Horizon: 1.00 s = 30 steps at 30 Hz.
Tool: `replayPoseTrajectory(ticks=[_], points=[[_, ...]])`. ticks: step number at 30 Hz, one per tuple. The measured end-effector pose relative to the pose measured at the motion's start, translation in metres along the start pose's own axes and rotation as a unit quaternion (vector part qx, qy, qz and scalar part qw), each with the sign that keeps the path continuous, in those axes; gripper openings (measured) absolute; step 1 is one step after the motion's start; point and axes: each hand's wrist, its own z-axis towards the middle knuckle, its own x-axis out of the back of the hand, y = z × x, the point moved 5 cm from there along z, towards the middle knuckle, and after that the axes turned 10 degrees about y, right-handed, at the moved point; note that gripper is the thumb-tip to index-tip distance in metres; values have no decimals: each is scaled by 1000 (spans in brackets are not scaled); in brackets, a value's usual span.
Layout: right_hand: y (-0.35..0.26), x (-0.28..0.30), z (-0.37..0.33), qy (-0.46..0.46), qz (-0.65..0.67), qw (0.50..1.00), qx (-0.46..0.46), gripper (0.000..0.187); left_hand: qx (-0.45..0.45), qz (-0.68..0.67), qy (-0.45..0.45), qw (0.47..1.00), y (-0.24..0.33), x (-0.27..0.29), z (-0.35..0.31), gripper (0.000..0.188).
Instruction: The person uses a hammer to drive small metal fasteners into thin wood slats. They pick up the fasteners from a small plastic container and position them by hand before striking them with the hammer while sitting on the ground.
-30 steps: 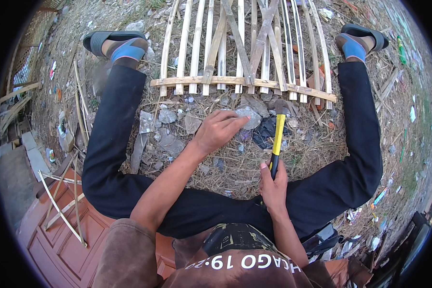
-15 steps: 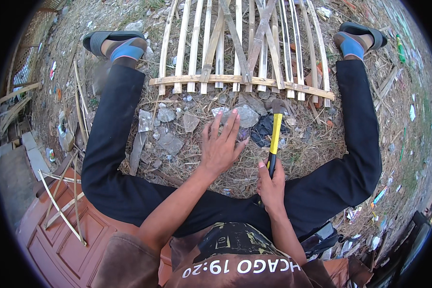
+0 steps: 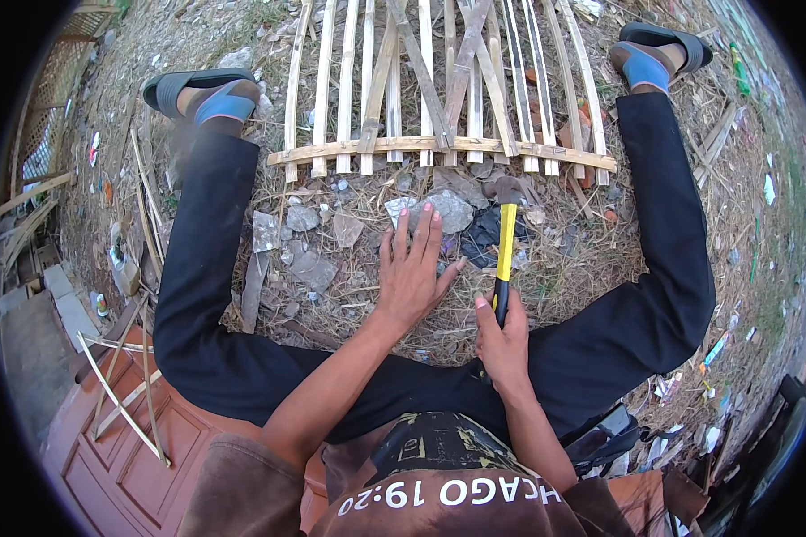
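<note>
My left hand (image 3: 410, 273) is open, its fingers stretched out and pointing away from me. Its fingertips reach the near edge of a flat grey stone (image 3: 446, 211); whether they touch it I cannot tell. In my right hand (image 3: 503, 345) is a hammer (image 3: 505, 246) with a yellow and black handle, gripped near its lower end. The hammer's metal head points away from me, beside a crumpled black plastic piece (image 3: 484, 240). Beyond both hands lies a frame of thin wooden slats (image 3: 345, 98), fixed across a bamboo crosspiece (image 3: 387, 146), with several slats crossing diagonally on top.
My legs in black trousers (image 3: 208, 242) spread around the work area, one foot on each side of the slats. Broken stones (image 3: 312, 267) and dry grass cover the ground. A reddish-brown panelled board (image 3: 125, 456) with loose strips (image 3: 116, 394) lies at lower left.
The whole view has shifted slightly to the left and up. My left fingers are a little closer together. The right hand keeps its grip on the hammer.
</note>
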Motion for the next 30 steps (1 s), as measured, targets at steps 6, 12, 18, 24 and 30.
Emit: replayPoseTrajectory(ticks=[6,12,18,24,30], points=[[0,0,0,9,9,1000,-6,23,-2,-19,-4,1000,0,-2,-3,86],[-7,-1,-3,2,23,999,-28,24,-2,-12,-10,1000,1,-5,-4,85],[-2,-1,-1,2,17,1000,-2,22,7,0,-9,1000,3,-4,0,84],[-14,-1,-7,-5,-43,999,15,21,12,-6,5,1000,0,-5,3,83],[-44,12,-17,-57,-217,964,142,20,-2,1,15,1000,-1,-7,0,81]])
